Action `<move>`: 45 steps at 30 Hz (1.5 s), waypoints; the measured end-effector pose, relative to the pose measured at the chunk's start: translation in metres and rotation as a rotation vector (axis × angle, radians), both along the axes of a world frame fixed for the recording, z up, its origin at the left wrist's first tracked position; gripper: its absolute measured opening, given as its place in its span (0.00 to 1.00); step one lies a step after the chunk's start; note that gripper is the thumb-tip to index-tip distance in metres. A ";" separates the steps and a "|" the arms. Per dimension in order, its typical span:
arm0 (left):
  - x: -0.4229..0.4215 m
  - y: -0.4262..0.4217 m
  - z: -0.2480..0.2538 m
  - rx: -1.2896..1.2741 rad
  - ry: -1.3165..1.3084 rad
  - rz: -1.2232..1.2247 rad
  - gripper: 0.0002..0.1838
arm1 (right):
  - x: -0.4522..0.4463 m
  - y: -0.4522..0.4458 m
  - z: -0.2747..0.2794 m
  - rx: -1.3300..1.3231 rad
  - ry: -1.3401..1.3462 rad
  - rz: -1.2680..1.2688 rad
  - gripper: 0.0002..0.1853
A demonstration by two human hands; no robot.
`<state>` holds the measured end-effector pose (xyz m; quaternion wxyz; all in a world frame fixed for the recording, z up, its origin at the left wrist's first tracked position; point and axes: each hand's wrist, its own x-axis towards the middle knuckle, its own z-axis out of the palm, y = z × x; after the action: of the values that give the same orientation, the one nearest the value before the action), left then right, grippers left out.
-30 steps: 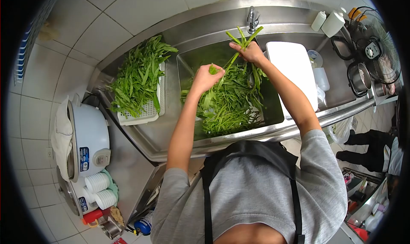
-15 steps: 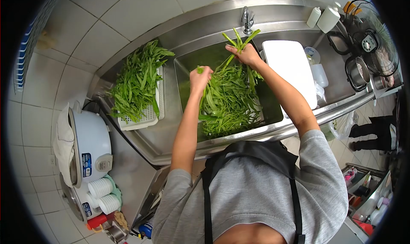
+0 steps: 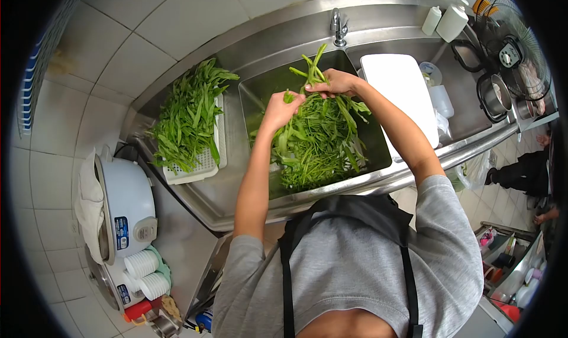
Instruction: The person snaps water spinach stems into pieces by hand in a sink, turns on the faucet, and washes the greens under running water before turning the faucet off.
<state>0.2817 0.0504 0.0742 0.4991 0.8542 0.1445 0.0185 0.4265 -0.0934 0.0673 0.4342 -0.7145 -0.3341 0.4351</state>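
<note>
Long-stemmed leafy greens (image 3: 319,142), which look like water spinach, fill much of the sink basin (image 3: 251,101). Over its far half my two hands almost meet. My right hand (image 3: 337,83) is closed around a bunch of stems (image 3: 313,71), whose thick ends stick up past the fingers. My left hand (image 3: 283,110) is closed on some of the greens, with a bit of green showing at the fingertips. Leaves hang below both hands onto the pile. To the left, more greens (image 3: 192,113) are heaped on a white perforated tray (image 3: 204,162).
A chrome faucet (image 3: 338,30) rises behind the basin. A white board or lid (image 3: 399,101) lies right of it, with plastic containers (image 3: 441,101) beyond. A rice cooker (image 3: 127,202) stands at the left. At far right are a fan (image 3: 512,48) and another person (image 3: 523,172).
My right hand has come left and slightly down with its stems, closer to my left hand. My left hand has shifted slightly right. The person at far right has changed position.
</note>
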 end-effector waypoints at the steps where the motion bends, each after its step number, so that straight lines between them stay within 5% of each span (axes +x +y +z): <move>1: -0.003 0.004 0.002 -0.012 0.007 0.023 0.12 | 0.004 -0.005 -0.003 0.012 0.017 0.046 0.22; 6: -0.021 0.032 -0.003 0.033 -0.011 0.133 0.15 | 0.023 -0.031 -0.022 -0.078 0.088 0.013 0.15; 9: -0.034 0.037 0.000 0.172 0.139 0.095 0.17 | 0.033 -0.043 -0.025 -0.034 0.145 -0.162 0.17; 17: -0.058 0.042 -0.086 0.371 0.613 -0.085 0.25 | 0.060 -0.063 -0.008 0.190 0.361 -0.257 0.22; 18: -0.058 0.028 -0.065 0.299 0.619 -0.124 0.24 | 0.060 -0.063 -0.007 0.214 0.379 -0.263 0.22; 21: -0.053 0.010 -0.060 0.139 0.227 -0.241 0.22 | 0.057 -0.062 -0.005 0.269 0.433 -0.269 0.22; 25: -0.027 -0.033 -0.031 0.001 0.076 -0.215 0.16 | 0.047 -0.047 -0.013 0.291 0.493 -0.244 0.22; 39: -0.014 -0.044 -0.030 -0.413 0.093 -0.096 0.09 | 0.016 -0.017 -0.018 0.348 0.560 -0.238 0.21; 45: -0.009 -0.027 -0.061 -0.437 0.036 0.211 0.09 | 0.003 -0.018 -0.015 0.266 0.280 -0.353 0.21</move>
<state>0.2723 0.0238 0.0136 0.6647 0.7062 0.2425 0.0238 0.4298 -0.1113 0.0521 0.6354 -0.6313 -0.1954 0.3994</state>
